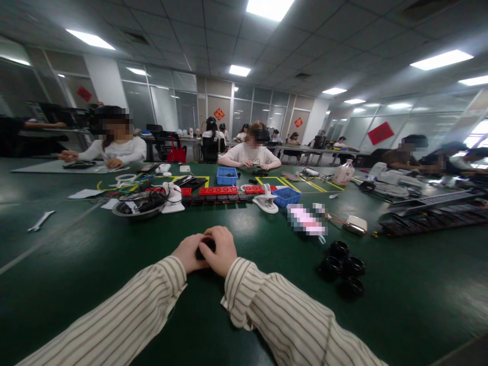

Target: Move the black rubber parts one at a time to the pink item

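Observation:
My left hand (189, 254) and my right hand (224, 247) meet over the green table, in the middle of the view. Between them they hold a small black round part (206, 248), mostly covered by the fingers. Both hands are closed around it, the right one lying over the top. Its exact kind is hidden. To the right of my forearms sits a cluster of several black ring-shaped parts (353, 266), open in the middle.
Beyond my hands stand a red-topped strip (217, 190), a white clamp stand (266, 200), blue bins (285, 196) and a metal bowl (139, 211) of cables. A wrench (41, 221) lies far left, a black rack (438, 216) right. Co-workers sit across the table.

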Available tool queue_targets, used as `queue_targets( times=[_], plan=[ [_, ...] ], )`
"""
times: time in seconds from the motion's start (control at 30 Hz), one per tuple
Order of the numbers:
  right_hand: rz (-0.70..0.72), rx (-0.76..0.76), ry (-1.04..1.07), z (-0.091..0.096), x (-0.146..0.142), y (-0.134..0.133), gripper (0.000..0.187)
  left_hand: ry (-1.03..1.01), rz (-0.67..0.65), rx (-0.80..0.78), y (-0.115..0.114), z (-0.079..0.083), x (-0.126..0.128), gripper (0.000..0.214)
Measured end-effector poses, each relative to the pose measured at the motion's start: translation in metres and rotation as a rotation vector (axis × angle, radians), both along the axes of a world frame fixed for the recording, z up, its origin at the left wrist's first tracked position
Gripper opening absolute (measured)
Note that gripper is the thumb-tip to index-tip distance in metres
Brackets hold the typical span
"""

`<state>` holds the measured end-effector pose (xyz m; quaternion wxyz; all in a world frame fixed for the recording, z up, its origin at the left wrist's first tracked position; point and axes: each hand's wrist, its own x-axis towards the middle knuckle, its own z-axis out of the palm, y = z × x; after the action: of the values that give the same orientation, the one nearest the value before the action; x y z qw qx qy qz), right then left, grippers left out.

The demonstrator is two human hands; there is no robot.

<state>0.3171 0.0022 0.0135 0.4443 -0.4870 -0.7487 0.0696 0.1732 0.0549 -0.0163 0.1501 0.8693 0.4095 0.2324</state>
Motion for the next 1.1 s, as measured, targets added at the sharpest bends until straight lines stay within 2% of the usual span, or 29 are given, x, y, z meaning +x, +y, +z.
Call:
queue_targets(
  times=[0.13,0.27,0.43,0.57,0.67,0.83,0.9,0.97,1.03,1.1],
  plan=[
    [-0.097,-0.066,-0.051,-0.003,-0.001,0.004,0.024,0.123,0.083,0.055,-0.004,0.005,0.005,0.045],
    [-0.101,-0.093,-0.093,-0.006,-0.002,0.007,0.019,0.164,0.080,0.057,-0.006,0.008,0.007,0.034],
    [0.018,-0.050,-0.073,-0.004,0.000,0.006,0.004,0.059,-0.011,-0.037,-0.001,0.006,0.002,0.033],
    [0.151,-0.008,-0.072,-0.003,0.000,0.004,0.015,-0.041,-0.092,-0.133,0.003,0.005,-0.003,0.027],
    [0.177,-0.010,-0.072,-0.003,0.000,0.003,0.017,-0.044,-0.118,-0.131,0.003,0.004,-0.004,0.026],
    [0.054,0.014,-0.014,-0.001,0.000,0.000,0.013,-0.032,-0.069,-0.050,0.000,0.002,0.002,0.052],
    [-0.018,-0.007,-0.007,-0.001,-0.001,0.001,0.016,0.007,-0.025,0.000,-0.002,0.002,0.004,0.060],
    [-0.075,-0.045,-0.019,-0.002,-0.002,0.002,0.021,0.070,0.038,0.027,-0.003,0.003,0.005,0.057],
    [-0.099,-0.079,-0.040,-0.003,-0.002,0.004,0.022,0.125,0.084,0.041,-0.004,0.004,0.006,0.045],
    [-0.095,-0.096,-0.052,-0.003,-0.002,0.005,0.019,0.140,0.085,0.055,-0.004,0.005,0.005,0.035]
  ],
)
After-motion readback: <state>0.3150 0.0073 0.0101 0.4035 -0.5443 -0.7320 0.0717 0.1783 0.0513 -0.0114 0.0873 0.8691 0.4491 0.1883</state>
